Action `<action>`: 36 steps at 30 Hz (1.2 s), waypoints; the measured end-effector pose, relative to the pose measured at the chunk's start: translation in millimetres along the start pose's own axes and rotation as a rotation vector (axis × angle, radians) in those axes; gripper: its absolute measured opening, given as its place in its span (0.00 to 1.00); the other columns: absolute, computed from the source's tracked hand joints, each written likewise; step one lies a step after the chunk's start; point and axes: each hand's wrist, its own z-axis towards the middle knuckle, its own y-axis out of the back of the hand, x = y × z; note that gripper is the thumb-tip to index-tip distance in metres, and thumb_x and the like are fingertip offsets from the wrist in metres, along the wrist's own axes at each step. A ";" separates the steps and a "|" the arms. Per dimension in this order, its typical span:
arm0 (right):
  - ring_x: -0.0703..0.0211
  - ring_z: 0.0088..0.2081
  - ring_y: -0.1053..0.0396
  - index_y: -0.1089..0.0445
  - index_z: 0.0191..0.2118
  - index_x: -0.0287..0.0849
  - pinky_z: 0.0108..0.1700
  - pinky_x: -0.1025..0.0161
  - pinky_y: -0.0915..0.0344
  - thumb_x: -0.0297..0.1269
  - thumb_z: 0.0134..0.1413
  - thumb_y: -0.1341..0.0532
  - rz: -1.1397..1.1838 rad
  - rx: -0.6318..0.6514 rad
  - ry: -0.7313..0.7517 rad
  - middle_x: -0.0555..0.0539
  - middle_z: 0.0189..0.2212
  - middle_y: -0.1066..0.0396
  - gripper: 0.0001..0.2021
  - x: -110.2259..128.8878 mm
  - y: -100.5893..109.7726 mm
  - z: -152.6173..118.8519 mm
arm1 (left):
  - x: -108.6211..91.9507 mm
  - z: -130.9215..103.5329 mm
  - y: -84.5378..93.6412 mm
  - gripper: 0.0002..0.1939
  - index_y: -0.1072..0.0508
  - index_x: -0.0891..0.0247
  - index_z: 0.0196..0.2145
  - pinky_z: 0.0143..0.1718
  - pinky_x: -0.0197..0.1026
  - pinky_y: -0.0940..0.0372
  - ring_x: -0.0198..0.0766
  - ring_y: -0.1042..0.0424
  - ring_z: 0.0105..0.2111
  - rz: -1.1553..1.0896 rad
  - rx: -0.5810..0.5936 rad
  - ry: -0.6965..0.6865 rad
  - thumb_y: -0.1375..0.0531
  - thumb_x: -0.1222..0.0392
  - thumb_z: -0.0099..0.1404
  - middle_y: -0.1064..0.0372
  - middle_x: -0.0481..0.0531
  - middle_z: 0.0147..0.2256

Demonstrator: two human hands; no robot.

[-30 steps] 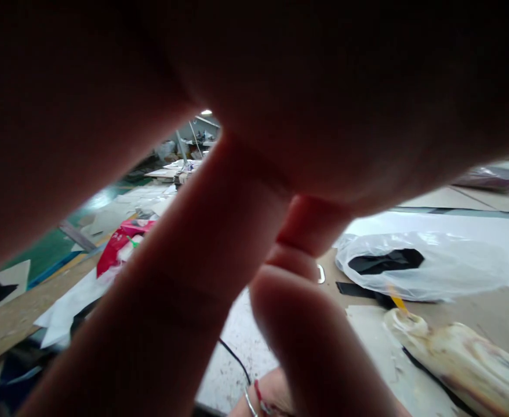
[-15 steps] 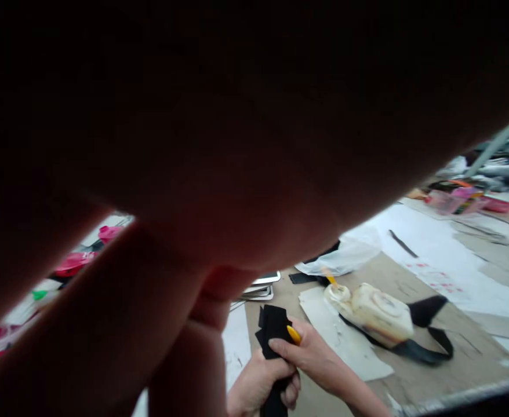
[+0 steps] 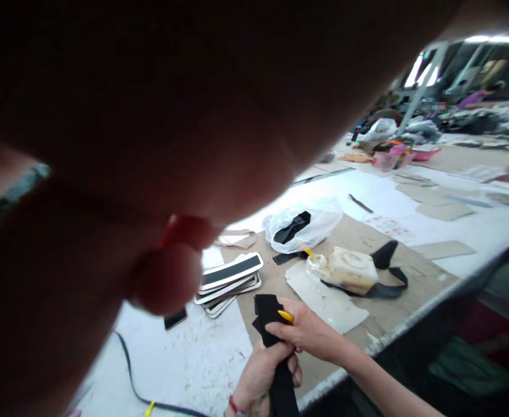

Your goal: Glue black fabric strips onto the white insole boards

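Observation:
My left hand (image 3: 258, 370), a red band at its wrist, is closed around a bundle of black fabric strips (image 3: 284, 387). Against the upper part of the bundle, my right hand (image 3: 311, 330) pinches with thumb and fingers. A yellow rounded end of a tool (image 3: 286, 316) sticks out of that hand; the rest of it is hidden. Another person's hand (image 3: 185, 133), dark and blurred close to the lens, covers the upper left of the view. Beyond my hands stands a stack of dark panels with white borders (image 3: 232, 275).
A stained plastic bottle (image 3: 354, 269) lies on a pale sheet (image 3: 330, 304), with a black strap around it. Behind it is a clear plastic bag (image 3: 326, 226) holding black pieces. A phone-like dark object (image 3: 175, 319) and a black cord (image 3: 128, 365) lie at left. The table edge (image 3: 404, 324) runs diagonally right.
The view has shifted, showing more of the table and the room. The blurred hand near the lens has moved up and left. My hands keep their hold on the black strips.

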 end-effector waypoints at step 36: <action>0.66 0.27 0.39 0.31 0.29 0.38 0.32 0.68 0.44 0.43 0.58 0.50 0.043 -0.366 -0.115 0.52 0.22 0.36 0.17 -111.3 72.4 -66.0 | 35.5 74.8 -62.9 0.14 0.31 0.70 0.27 0.21 0.33 0.52 0.25 0.54 0.15 0.036 -0.057 0.100 0.37 0.54 0.54 0.55 0.38 0.13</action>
